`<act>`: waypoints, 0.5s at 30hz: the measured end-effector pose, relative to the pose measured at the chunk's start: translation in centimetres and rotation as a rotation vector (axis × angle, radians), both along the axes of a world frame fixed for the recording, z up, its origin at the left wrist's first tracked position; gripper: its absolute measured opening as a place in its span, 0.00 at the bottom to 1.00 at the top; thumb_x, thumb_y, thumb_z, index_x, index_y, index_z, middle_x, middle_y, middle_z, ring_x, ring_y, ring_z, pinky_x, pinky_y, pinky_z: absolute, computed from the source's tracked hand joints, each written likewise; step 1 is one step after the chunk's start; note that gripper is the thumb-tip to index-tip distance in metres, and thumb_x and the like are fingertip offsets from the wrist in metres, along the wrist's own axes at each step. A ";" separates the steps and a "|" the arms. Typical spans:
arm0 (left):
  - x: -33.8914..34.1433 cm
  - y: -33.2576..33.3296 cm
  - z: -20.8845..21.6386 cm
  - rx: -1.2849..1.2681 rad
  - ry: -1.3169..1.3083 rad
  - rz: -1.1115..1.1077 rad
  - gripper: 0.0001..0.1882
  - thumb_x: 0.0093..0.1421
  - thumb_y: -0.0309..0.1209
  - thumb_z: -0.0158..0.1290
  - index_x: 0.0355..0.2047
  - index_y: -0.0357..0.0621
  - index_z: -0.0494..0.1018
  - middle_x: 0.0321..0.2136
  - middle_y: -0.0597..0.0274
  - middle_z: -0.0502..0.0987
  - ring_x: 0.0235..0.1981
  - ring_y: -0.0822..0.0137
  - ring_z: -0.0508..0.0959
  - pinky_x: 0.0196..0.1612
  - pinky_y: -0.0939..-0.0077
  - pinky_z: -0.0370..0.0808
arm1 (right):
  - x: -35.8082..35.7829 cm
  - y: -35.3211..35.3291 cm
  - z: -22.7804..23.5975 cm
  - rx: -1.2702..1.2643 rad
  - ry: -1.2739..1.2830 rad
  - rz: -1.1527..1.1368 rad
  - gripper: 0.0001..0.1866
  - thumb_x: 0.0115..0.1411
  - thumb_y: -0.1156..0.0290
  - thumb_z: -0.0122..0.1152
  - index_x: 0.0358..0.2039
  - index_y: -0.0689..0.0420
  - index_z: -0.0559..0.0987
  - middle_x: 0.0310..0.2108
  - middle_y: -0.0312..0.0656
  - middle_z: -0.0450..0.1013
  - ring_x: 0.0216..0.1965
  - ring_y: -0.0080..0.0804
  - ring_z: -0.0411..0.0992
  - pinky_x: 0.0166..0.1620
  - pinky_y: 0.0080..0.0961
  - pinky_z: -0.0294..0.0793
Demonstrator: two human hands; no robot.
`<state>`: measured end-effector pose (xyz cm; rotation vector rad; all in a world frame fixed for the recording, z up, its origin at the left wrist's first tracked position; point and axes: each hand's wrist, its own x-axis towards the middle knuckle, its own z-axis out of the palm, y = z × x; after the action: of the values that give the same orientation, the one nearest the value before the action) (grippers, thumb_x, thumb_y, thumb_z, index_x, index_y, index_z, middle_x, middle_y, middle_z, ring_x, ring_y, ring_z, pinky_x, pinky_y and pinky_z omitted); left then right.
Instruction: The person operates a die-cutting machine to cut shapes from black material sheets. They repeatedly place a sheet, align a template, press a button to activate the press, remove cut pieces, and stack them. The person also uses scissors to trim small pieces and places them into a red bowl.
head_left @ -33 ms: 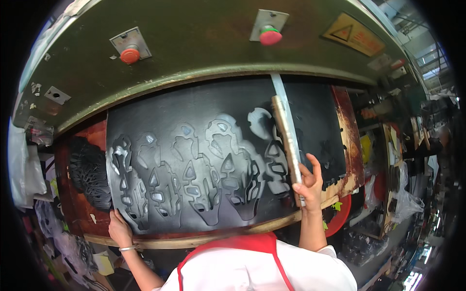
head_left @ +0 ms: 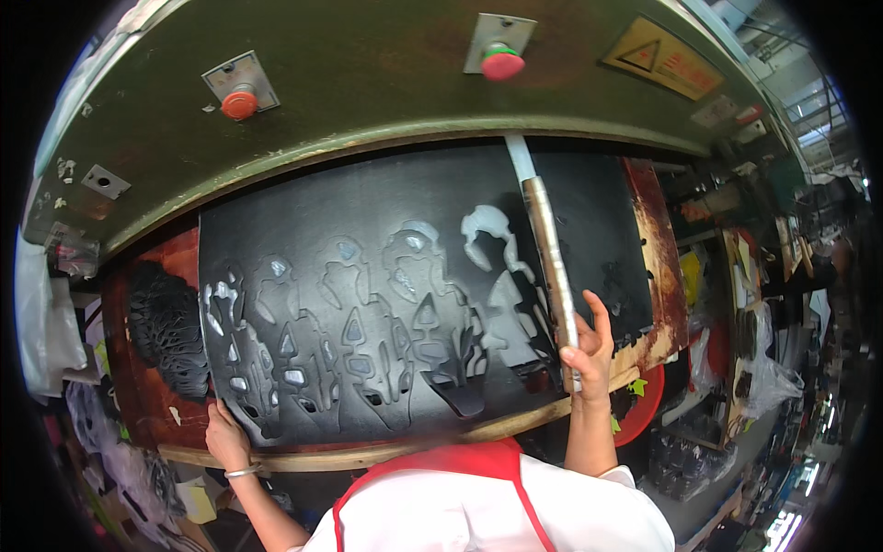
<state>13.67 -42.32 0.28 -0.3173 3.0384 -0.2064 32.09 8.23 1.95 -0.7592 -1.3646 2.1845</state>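
Observation:
A large black sheet [head_left: 303, 207] lies before me, bearing rows of cut-out shapes [head_left: 354, 340]. At its front left corner, my left hand [head_left: 226, 434] is closed, fingertips on the sheet's edge. Across the right part of the sheet runs a long narrow bar [head_left: 552, 267], worn brown and silvery, with a pale metal strip at its far end. My right hand [head_left: 590, 359] grips the bar's near end, thumb on the near side, one finger raised; the other fingers are partly hidden behind it. Whether the bar is one side of a larger tool, I cannot tell.
A green machine front [head_left: 368, 101] with two red push buttons overhangs the far side. Dark cut pieces [head_left: 166, 327] are piled on the red board [head_left: 175, 244] at left. A wooden edge [head_left: 386, 453] borders the front. A red basin [head_left: 644, 414] stands below at right.
The bar has turned slightly to the right in my right hand, and more of the cut-outs beside it show. My left hand stays at the sheet's corner. The whole view has shifted a little.

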 end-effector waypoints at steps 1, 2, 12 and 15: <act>0.2 -0.6 -0.1 -0.011 -0.049 0.001 0.23 0.72 0.46 0.37 0.39 0.40 0.73 0.28 0.34 0.78 0.31 0.33 0.77 0.33 0.42 0.72 | 1.0 0.2 0.0 0.003 0.003 -0.055 0.50 0.43 0.75 0.70 0.67 0.63 0.57 0.53 0.54 0.70 0.53 0.35 0.71 0.55 0.26 0.69; 0.3 -1.2 -0.2 -0.001 -0.035 -0.051 0.24 0.72 0.47 0.37 0.40 0.40 0.74 0.29 0.35 0.79 0.32 0.34 0.78 0.35 0.43 0.73 | 2.2 0.5 0.3 0.042 -0.003 -0.082 0.47 0.44 0.71 0.70 0.64 0.69 0.60 0.52 0.53 0.71 0.51 0.34 0.72 0.54 0.23 0.70; -3.3 7.4 2.0 0.340 0.294 -0.345 0.13 0.64 0.31 0.54 0.47 0.39 0.74 0.42 0.49 0.80 0.42 0.50 0.80 0.44 0.63 0.75 | 10.1 1.3 -0.4 -0.301 0.378 -0.228 0.47 0.51 0.59 0.63 0.69 0.59 0.55 0.66 0.56 0.58 0.66 0.56 0.58 0.70 0.56 0.48; 0.3 18.2 1.9 0.803 0.233 -0.765 0.19 0.54 0.24 0.59 0.48 0.38 0.74 0.39 0.51 0.77 0.41 0.52 0.77 0.47 0.63 0.74 | 10.8 0.6 -0.8 -0.363 0.408 -0.254 0.48 0.51 0.57 0.64 0.69 0.59 0.55 0.67 0.58 0.55 0.66 0.60 0.57 0.69 0.58 0.49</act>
<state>14.00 -24.14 2.15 0.9149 2.9559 1.0369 42.90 8.88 1.14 -0.5306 -0.6458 2.2434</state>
